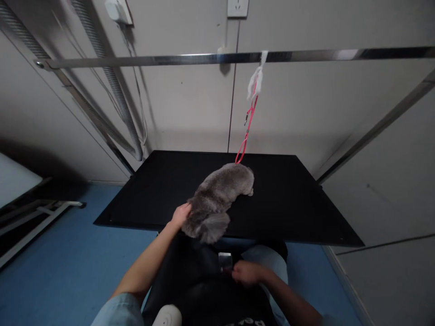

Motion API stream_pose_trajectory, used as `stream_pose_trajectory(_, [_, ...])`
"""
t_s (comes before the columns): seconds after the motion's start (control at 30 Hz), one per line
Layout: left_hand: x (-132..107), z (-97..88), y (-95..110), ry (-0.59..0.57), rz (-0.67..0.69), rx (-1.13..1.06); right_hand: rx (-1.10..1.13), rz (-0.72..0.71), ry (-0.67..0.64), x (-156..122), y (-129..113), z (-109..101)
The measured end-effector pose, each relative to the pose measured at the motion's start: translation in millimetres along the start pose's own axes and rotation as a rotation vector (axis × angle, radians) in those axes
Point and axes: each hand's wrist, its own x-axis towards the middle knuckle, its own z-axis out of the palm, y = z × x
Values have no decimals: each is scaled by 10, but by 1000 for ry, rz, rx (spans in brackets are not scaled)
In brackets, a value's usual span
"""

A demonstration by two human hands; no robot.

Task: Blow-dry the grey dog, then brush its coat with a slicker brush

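A grey furry animal [220,188], its head turned away, is on the black grooming table [278,208] with its bushy tail [212,226] toward me. My left hand [181,215] rests against its hindquarters at the near edge, fingers partly hidden in the fur. Low over my lap, my right hand [247,272] is closed around the handle of a slicker brush [225,260] with a grey rectangular head. The brush is apart from the animal and somewhat blurred. A pink leash loop [242,151] reaches down to the animal's front end.
A metal bar [197,59] crosses above the table, with the leash tied to it by white cloth [255,83]. Grey ribbed hoses [117,93] hang at the left wall. A white rounded object [168,315] lies by my lap. A white-framed stand [41,217] is at far left.
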Motion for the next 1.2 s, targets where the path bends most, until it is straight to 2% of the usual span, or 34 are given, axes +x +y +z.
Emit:
stream_pose_trajectory(0.07, [7,4,-3,-35,13,-1,45,-38,62,95,-70,-87])
stream_pose_trajectory(0.1, [12,5,-4,-54,13,0,83,-51,153,157,-116,-141])
stream_pose_trajectory(0.17, [22,-5,-6,-83,3,10,80,-31,179,239,-161,-214])
stream_pose_trajectory(0.33, [80,-100,32,-102,-24,39,17,25,-103,150,-24,-187])
stream_pose_trajectory(0.4, [122,-141,85,-133,-42,57,74,-22,-47,170,-33,-200])
stream_pose_trajectory(0.47, [159,-180,134,-188,-68,97,172,-46,186,220,-64,-216])
stream_pose_trajectory(0.5, [173,-200,148,-217,-80,123,182,-31,229,229,-63,-213])
stream_pose_trajectory(0.53, [185,-221,155,-242,-89,149,181,-7,235,220,-44,-202])
stream_pose_trajectory(0.63, [220,-295,177,-274,-104,186,135,63,124,121,60,-160])
stream_pose_trajectory(0.7, [240,-351,266,-236,-130,182,135,53,117,109,75,-183])
stream_pose_trajectory(0.73, [235,-377,352,-177,-149,177,149,33,149,141,52,-211])
stream_pose_trajectory(0.83, [72,-394,763,137,-209,86,195,2,266,316,-49,-266])
stream_pose_trajectory(0.87, [-44,-357,922,232,-223,-4,197,15,271,356,-56,-248])
stream_pose_trajectory(0.9, [-183,-290,1072,235,-222,-127,195,35,258,369,-36,-206])
stream_pose_trajectory(0.97, [-473,-65,1304,96,-292,-403,181,84,207,301,76,-64])
stream_pose_trajectory(1.0, [-592,78,1374,46,-397,-530,171,106,175,230,153,20])
stream_pose_trajectory(1.03, [-676,227,1415,30,-523,-639,160,123,143,144,227,100])
stream_pose_trajectory(1.1, [-726,498,1424,104,-718,-828,138,140,71,-19,317,207])
stream_pose_trajectory(1.2, [-587,738,1349,223,-964,-1152,148,96,16,-82,241,160])
